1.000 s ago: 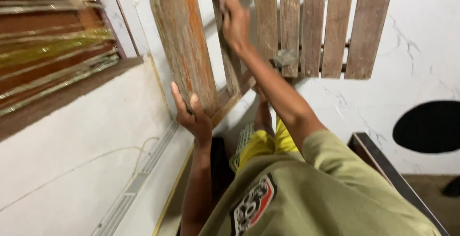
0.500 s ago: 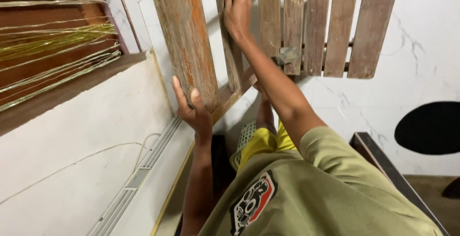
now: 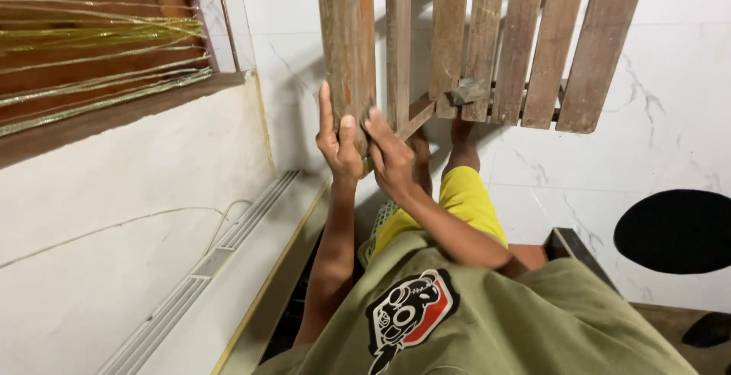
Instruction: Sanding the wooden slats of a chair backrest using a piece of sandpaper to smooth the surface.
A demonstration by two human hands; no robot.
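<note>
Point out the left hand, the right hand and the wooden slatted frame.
left hand (image 3: 339, 143), head view, on its back.
right hand (image 3: 392, 158), head view, on its back.
wooden slatted frame (image 3: 533, 47), head view, on a middle slat.

A white marble-patterned tiled floor (image 3: 647, 154), veined in grey, is seen beneath everything. On it, at the right, a round black mat (image 3: 674, 230) is laid flat, partly cut off by the frame edge. Just left of the mat, a dark-framed wooden piece (image 3: 567, 244) is set on the tiles. Bare feet (image 3: 461, 135) are planted on the floor below the slats. A white sliding track (image 3: 221, 249) is run along the floor's left edge.
</note>
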